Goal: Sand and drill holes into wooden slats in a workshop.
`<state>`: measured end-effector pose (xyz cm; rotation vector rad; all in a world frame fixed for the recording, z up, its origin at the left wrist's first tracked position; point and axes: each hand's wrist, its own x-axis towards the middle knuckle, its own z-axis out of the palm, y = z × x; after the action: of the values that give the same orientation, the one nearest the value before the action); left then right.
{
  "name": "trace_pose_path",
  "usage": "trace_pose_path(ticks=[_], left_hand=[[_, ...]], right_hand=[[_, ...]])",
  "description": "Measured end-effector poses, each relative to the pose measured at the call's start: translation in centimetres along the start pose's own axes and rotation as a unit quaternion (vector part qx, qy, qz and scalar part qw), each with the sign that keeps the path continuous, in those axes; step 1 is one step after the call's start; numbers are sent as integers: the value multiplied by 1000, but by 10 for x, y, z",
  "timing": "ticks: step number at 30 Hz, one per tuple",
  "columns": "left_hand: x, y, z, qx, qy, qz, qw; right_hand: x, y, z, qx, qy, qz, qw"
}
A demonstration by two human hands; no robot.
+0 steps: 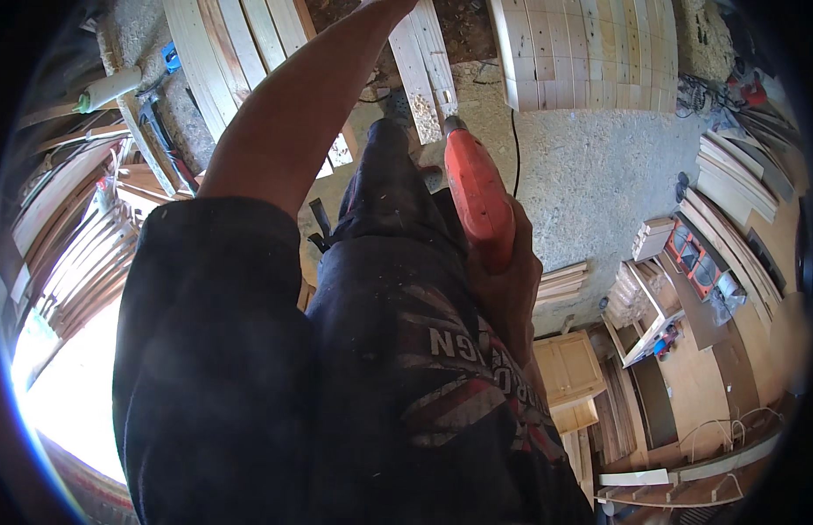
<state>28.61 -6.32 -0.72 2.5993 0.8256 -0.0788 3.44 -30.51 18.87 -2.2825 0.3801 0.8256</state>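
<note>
My right hand (510, 284) is closed round the rear of a red power drill (478, 188). The drill's dark chuck points away from me, at the near end of a pale wooden plank (413, 70). Wood shavings and a small cut hole show on the plank beside the chuck. Whether the bit is in the wood I cannot tell. My left arm reaches far forward over the planks, and my left hand (394, 5) is cut off by the top edge near the plank's far part. Its fingers are out of sight.
Several long boards (240, 52) lie left of the plank. A slatted wooden panel with dark holes (590, 52) stands at the far right. A black cable (517, 153) hangs beside the drill. A handsaw (166, 144) lies at the left; a wooden cabinet (568, 367) stands at the right.
</note>
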Motion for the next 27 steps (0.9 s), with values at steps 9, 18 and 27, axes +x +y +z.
trace_pose_path(ticks=[9, 18, 27], left_hand=[[0, 2, 0, 9, -32, 7, 999], [0, -1, -1, 0, -16, 11, 1000], [0, -4, 2, -3, 3, 16, 1000]], right_hand=[[-43, -18, -38, -55, -64, 69, 994], [-41, -29, -54, -32, 10, -32, 999], [-26, -33, -47, -19, 13, -66, 998]])
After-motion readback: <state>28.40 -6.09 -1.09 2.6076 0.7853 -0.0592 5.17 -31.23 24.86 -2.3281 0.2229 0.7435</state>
